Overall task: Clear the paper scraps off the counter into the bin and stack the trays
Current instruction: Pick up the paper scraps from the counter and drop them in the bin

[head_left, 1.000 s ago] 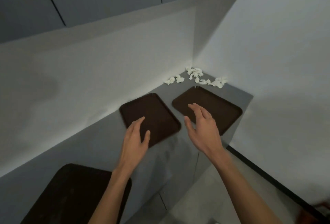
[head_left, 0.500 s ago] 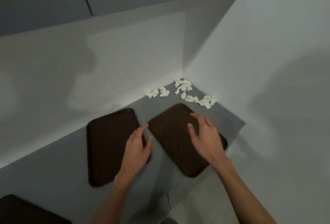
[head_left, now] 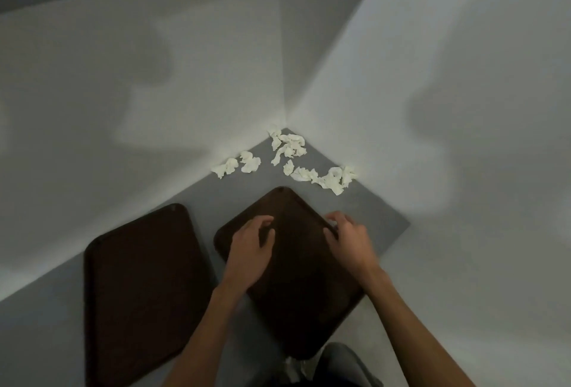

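While the scraps (head_left: 287, 159) lie untouched in the bench (head_left: 375, 216) corner, tray stacking seems in hand. Right hand (head_left: 350, 240) curls fingers over the right tray (head_left: 296, 275) far edge; left hand (head_left: 250, 250) rests loosely open on it. Next: lift it onto the left tray (head_left: 139, 278) beside.
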